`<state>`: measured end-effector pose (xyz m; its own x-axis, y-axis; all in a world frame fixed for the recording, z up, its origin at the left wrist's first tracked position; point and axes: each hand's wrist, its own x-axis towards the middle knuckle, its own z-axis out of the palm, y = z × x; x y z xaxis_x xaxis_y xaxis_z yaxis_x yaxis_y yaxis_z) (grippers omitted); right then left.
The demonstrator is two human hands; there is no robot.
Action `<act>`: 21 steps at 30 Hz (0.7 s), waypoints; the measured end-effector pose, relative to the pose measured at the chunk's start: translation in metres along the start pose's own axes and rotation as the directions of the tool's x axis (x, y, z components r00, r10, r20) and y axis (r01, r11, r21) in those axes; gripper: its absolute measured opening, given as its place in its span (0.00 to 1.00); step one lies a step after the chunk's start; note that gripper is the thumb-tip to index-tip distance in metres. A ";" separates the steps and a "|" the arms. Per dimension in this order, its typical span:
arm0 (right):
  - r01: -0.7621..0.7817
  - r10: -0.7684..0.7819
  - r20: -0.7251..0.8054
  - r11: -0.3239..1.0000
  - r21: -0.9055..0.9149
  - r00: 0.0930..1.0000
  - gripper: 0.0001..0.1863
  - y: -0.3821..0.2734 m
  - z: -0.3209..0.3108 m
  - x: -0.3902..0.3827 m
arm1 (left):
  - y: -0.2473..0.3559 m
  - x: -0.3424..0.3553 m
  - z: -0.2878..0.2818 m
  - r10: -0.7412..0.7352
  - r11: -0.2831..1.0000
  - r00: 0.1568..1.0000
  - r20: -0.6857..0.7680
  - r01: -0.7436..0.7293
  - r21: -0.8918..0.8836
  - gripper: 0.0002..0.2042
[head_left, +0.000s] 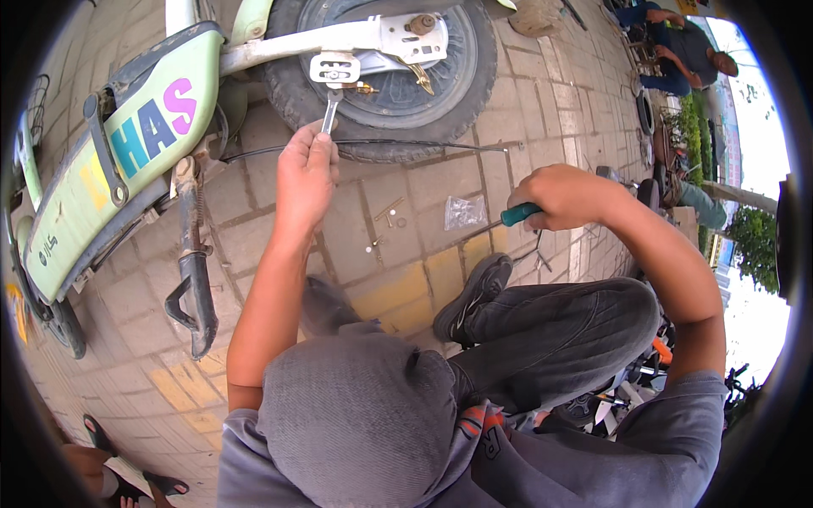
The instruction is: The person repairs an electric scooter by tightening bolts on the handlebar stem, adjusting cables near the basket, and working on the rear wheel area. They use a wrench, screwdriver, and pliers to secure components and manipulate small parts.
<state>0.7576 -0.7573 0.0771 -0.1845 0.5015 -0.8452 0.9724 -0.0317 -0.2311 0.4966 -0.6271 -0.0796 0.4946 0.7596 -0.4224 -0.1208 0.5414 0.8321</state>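
My left hand [303, 176] closes around a silver wrench [329, 115]. The wrench's upper end meets a fitting beneath a slotted white bracket [334, 68] beside the wheel [288, 76]; whether it grips a nut there is too small to tell. A brass-coloured bolt [364, 87] sticks out next to that bracket. Over to the right, my right hand [569, 196] is closed on the green handle of a screwdriver [519, 213], its thin shaft pointing down and left, apart from the wheel. A black cable [406, 142] runs across the tyre's lower edge and ends near the right hand.
Small screws [389, 212] and a clear plastic bag [465, 212] lie on the brick paving. A pale green bike frame [118, 152] and its black kickstand [199, 292] stand at left. My shoe [472, 296] is below the bag. A person [677, 51] sits at upper right.
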 end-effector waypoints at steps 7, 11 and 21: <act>0.066 -0.119 0.257 0.977 0.205 0.959 0.18 0.073 0.184 0.080 | -0.063 -0.039 -0.009 -0.216 0.571 0.936 0.278 -0.110 0.814 0.08; 0.107 -0.067 -0.105 0.888 0.447 0.992 0.17 0.098 0.226 0.109 | -0.094 -0.052 -0.010 -0.151 0.325 0.923 0.353 -0.291 0.900 0.09; -0.638 0.955 -0.042 0.230 0.735 0.295 0.42 0.263 0.332 0.058 | -0.004 0.018 0.011 -0.176 0.955 0.926 -0.333 0.080 -0.285 0.13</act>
<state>0.9554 -1.0233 -0.1923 0.8798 0.1539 -0.4496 0.2362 -0.9626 0.1326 0.5153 -0.6194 -0.0865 0.1934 0.7282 -0.6575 -0.3209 0.6803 0.6590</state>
